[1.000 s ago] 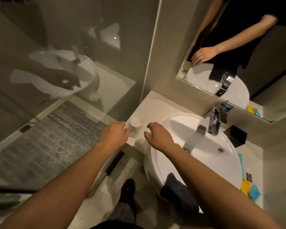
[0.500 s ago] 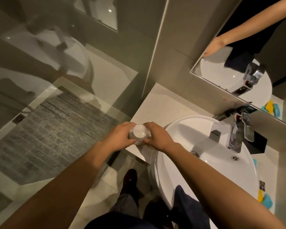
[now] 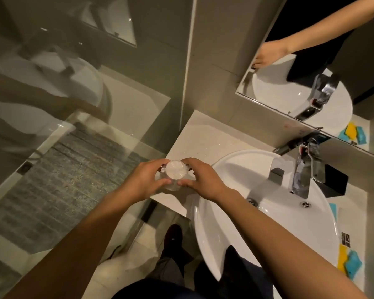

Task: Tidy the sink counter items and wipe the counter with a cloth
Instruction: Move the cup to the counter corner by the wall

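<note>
Your left hand [image 3: 146, 181] curls its fingers round a small clear jar [image 3: 175, 175] with a white lid — your right hand [image 3: 202, 180] grips the other side. The jar sits between them over the counter [image 3: 205, 137] edge, just left of the sink [image 3: 235, 212]. Tap [image 3: 300, 175] further right — cloths [image 3: 350, 264] beyond the basin.

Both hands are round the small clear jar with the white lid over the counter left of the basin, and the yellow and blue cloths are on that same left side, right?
Not quite: in the head view the yellow and blue cloths lie right of the white basin. Left hand and right hand do hold the small clear jar with the white lid.
</note>
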